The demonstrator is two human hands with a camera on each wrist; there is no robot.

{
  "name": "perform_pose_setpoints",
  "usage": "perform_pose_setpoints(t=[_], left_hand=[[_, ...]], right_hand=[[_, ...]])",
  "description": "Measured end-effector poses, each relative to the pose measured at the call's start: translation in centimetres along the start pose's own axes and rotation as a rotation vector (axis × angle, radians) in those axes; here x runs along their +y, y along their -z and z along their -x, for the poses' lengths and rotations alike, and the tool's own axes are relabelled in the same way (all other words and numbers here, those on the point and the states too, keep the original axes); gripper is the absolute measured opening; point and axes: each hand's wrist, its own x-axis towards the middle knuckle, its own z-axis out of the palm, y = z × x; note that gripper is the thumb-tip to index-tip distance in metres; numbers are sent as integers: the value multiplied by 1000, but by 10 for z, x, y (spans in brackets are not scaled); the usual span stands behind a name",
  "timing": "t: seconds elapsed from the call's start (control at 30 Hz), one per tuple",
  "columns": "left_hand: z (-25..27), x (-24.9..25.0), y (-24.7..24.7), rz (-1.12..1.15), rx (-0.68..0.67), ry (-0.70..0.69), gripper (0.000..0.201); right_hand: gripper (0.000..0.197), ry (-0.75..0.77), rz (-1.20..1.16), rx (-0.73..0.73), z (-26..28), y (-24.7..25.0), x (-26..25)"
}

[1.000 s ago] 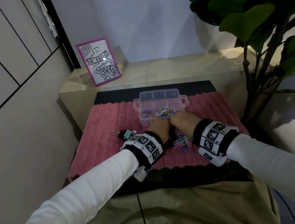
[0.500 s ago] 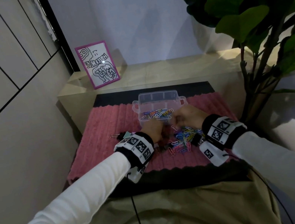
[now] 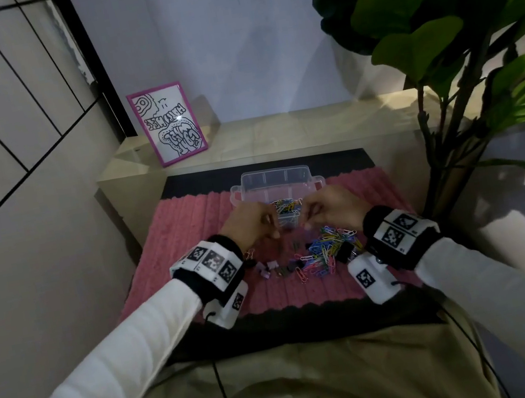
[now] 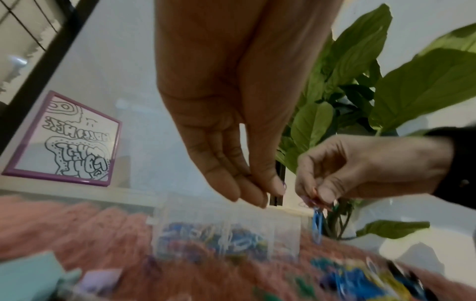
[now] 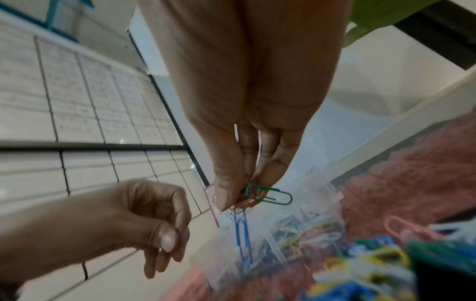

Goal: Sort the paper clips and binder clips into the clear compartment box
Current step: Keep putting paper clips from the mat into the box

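Right now you are holding both hands just above the near wall of the clear compartment box (image 3: 275, 179), which is sitting toward the far edge of the pink mat (image 3: 190, 231). Your right hand (image 3: 332, 209) is pinching a small bunch of paper clips (image 5: 257, 198) between thumb and fingertips: a green one is sticking out sideways, an orange one is half hidden behind it, and a blue one is dangling below. Your left hand (image 3: 251, 225) is curling its fingers with the thumb pressing a purple paper clip (image 5: 179, 236) against the forefinger; only a sliver of it is showing. Coloured clips are already lying in the box's near compartments, though your hands are covering part of them and the wrist views are blurring the rest. A loose pile of paper clips (image 3: 327, 250) is lying near the mat's front edge by your right wrist, and a few binder clips (image 3: 271, 268) are lying beside your left wrist, too small to make out well.
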Motion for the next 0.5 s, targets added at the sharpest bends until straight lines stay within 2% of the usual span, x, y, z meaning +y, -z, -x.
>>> perform_pose_setpoints(t=[0.1, 0.2, 0.3, 0.4, 0.5], left_hand=[[-4, -4, 19, 110, 107, -6, 4], [-17, -8, 40, 226, 174, 15, 9], [-32, -12, 51, 265, 140, 41, 15], [-41, -13, 49, 191, 46, 94, 25], [-36, -11, 41, 18, 44, 97, 34]], right_hand=[[21, 45, -126, 15, -2, 16, 0], [22, 38, -132, 87, -13, 27, 0], [25, 12, -150, 133, -26, 30, -7], [27, -12, -165, 181, -36, 26, -14], [12, -61, -83, 162, -42, 19, -15]])
